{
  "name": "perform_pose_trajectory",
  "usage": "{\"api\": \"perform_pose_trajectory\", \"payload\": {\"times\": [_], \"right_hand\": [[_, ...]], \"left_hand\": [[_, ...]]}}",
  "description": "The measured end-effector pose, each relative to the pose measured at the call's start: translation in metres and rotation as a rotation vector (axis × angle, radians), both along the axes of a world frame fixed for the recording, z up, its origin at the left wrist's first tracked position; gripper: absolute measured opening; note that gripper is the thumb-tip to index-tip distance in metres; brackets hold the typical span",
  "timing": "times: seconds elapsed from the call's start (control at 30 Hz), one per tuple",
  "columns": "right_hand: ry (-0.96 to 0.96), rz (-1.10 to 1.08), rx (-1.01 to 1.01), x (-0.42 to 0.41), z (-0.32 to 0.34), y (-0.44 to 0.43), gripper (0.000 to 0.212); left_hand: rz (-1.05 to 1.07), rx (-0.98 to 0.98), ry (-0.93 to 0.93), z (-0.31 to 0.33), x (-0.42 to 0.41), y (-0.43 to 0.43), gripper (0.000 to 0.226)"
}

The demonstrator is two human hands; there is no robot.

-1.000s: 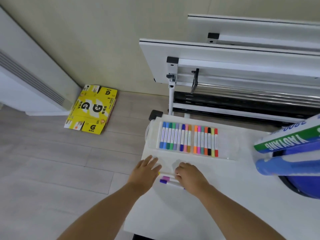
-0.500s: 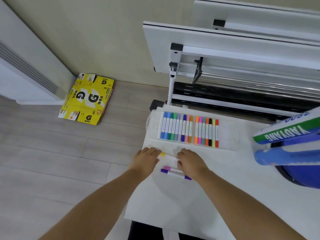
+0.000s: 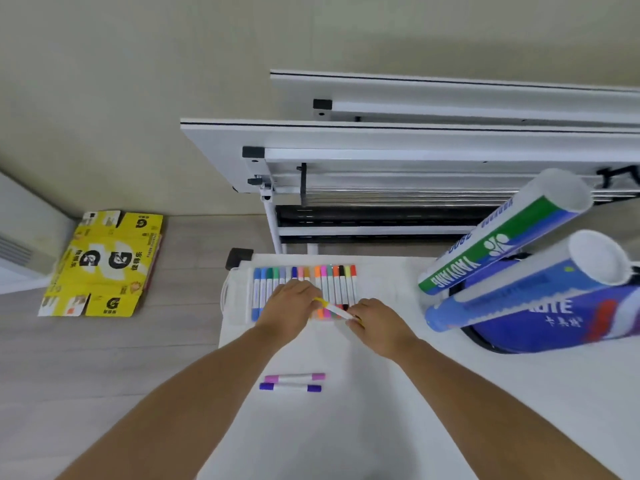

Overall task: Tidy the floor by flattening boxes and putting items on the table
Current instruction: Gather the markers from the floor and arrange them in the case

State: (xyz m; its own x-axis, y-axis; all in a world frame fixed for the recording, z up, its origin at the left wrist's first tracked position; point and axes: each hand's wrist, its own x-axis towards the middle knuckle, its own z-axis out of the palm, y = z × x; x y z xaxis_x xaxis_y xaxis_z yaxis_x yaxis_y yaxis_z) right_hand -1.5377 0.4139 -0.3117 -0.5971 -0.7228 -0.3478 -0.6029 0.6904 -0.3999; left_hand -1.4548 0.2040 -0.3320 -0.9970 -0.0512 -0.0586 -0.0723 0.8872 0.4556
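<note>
— Pale wood is seen across the floor (image 3: 121, 358); what is stood beyond it?
— Two folded tables (image 3: 415, 136) are leaned on edge against the wall (image 3: 138, 81). Nearer, the white table (image 3: 381, 427) is set at the lower right of the view.
— Where is the box found?
— The yellow box (image 3: 104, 265) is laid flat on the floor by the wall, well apart from the table, at its left.
— What is kept on the table?
— At the right a blue bag (image 3: 554, 327) is placed, and two tubes (image 3: 502, 244) are seen over it, tilted, open ends raised. At the far edge a clear case (image 3: 239, 296) is laid, with markers (image 3: 341, 285) ranged side by side in it.
— How are the hands placed?
— The left hand (image 3: 289, 306) is held over the row, fingers curled down and together; one end of the yellow marker (image 3: 334, 309) is pinched at its fingertips. The other end is pinched by the right hand (image 3: 379, 323), its fingers bent inward. The marker is held slantwise over the row; whether the row is touched cannot be told.
— Is anything left loose?
— A pink marker (image 3: 294, 377) and a purple marker (image 3: 290, 387) are laid side by side on the table, between the forearms.
</note>
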Motion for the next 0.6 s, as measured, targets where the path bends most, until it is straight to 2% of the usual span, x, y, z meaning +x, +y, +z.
{"api": "perform_pose_trajectory", "payload": {"times": [0.1, 0.23, 0.43, 0.6], "right_hand": [[-0.023, -0.079, -0.006, -0.014, -0.006, 0.013, 0.026], [-0.059, -0.224, 0.013, -0.028, -0.021, 0.019, 0.02], [-0.138, -0.538, 0.058, -0.05, -0.057, 0.009, 0.021], [-0.188, -0.643, 0.054, -0.064, -0.078, -0.005, 0.029]], "left_hand": [[-0.026, -0.045, -0.073, 0.004, -0.022, 0.012, 0.032], [0.106, -0.063, -0.221, -0.002, -0.031, 0.021, 0.056], [0.152, -0.205, -0.533, -0.048, -0.008, 0.017, 0.058], [0.144, -0.224, -0.531, -0.067, 0.008, 0.018, 0.06]]}}
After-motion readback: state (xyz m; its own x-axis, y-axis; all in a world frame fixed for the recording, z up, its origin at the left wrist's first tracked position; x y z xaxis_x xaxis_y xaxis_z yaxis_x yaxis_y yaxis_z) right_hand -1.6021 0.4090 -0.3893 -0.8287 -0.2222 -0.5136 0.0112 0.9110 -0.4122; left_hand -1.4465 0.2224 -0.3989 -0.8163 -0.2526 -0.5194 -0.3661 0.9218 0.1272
